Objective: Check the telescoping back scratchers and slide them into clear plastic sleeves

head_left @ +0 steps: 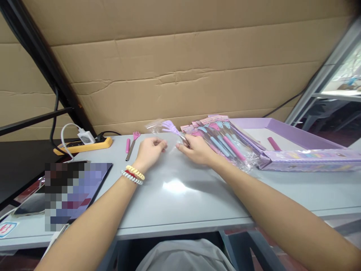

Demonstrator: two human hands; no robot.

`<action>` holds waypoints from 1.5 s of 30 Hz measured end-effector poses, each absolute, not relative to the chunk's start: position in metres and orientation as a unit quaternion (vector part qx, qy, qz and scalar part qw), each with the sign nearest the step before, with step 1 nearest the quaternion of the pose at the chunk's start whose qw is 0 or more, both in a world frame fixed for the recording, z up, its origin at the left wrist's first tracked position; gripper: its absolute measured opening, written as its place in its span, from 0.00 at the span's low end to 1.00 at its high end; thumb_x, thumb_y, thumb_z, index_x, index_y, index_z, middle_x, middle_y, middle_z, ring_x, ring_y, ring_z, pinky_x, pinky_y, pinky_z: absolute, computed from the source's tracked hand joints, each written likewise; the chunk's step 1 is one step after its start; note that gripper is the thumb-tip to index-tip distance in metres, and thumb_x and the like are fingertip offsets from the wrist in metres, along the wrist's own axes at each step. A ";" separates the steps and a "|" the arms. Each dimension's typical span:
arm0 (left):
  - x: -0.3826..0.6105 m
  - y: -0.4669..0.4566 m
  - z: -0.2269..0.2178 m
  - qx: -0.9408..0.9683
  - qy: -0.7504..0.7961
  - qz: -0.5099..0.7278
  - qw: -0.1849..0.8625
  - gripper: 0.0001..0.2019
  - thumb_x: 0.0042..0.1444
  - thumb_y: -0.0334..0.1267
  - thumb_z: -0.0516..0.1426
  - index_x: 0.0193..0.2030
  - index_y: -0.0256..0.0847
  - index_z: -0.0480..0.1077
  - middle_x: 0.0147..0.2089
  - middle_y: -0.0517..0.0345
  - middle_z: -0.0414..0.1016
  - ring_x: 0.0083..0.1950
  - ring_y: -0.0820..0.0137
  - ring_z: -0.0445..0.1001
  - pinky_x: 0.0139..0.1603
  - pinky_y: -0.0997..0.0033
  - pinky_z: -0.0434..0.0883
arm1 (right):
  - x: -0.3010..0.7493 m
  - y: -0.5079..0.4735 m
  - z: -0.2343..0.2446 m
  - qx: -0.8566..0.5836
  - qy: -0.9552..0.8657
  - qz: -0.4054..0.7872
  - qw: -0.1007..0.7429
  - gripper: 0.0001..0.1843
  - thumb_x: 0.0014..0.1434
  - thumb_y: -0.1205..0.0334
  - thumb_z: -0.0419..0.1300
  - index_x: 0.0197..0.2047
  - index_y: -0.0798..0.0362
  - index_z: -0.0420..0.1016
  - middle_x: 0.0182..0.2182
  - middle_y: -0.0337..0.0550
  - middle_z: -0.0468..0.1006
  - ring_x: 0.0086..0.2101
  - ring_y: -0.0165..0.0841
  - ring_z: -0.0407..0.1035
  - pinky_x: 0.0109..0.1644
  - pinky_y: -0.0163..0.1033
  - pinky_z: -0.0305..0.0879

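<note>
The fingers [184, 149] of the right hand [199, 150] grip the purple scratcher [172, 127] by its metal shaft, its claw end pointing up and to the left, above the back part of the counter [180, 203]. The left hand [150, 153] is near it, fingers curled with the thumb close by; whether they pinch any of the clear film [154, 126] cannot be told. That film shows beside the purple claw. Coiled bands [132, 175] circle the left wrist.

Just left of this hand, a pink scratcher [132, 146] lies on the counter, with a short pink grip [128, 146] beside it. To the right of the right hand, wrapped packs [222, 137] of pink and blue scratchers overlap in a pile against an open lilac box [307, 160]; a pink stick [273, 143] lies inside the box. Farther left are a yellow power strip [104, 144] with a white charger [86, 136] plugged in, and a tablet [98, 188], partly pixelated. Cardboard [186, 56] stands behind everything.
</note>
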State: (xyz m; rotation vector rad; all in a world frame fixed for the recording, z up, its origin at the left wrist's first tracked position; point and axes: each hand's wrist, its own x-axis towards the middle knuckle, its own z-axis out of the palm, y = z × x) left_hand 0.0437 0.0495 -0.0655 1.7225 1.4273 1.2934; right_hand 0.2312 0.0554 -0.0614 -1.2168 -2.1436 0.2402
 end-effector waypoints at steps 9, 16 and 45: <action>0.033 0.051 -0.048 0.448 0.470 0.663 0.373 0.06 0.52 0.35 0.56 0.32 0.35 0.65 0.31 0.54 0.76 0.28 0.70 0.76 0.29 0.72 0.72 | 0.234 0.057 -0.065 -0.499 -0.835 0.097 0.210 0.26 0.64 0.45 0.38 0.27 0.54 0.63 0.26 0.45 0.70 0.26 0.30 0.61 0.31 0.35 0.48; 0.032 0.049 -0.046 0.430 0.408 0.665 0.455 0.07 0.49 0.35 0.58 0.30 0.36 0.62 0.34 0.50 0.77 0.33 0.67 0.77 0.33 0.70 0.73 | 0.234 0.061 -0.066 -0.494 -0.829 0.079 0.250 0.24 0.64 0.47 0.41 0.25 0.54 0.61 0.22 0.41 0.67 0.25 0.29 0.59 0.30 0.35 0.47; 0.040 0.045 -0.050 0.455 0.379 0.609 0.527 0.12 0.54 0.43 0.57 0.37 0.34 0.70 0.33 0.51 0.76 0.34 0.65 0.78 0.30 0.72 0.74 | 0.229 0.061 -0.071 -0.462 -0.808 0.093 0.354 0.26 0.62 0.44 0.44 0.22 0.55 0.58 0.18 0.36 0.59 0.22 0.25 0.53 0.28 0.34 0.45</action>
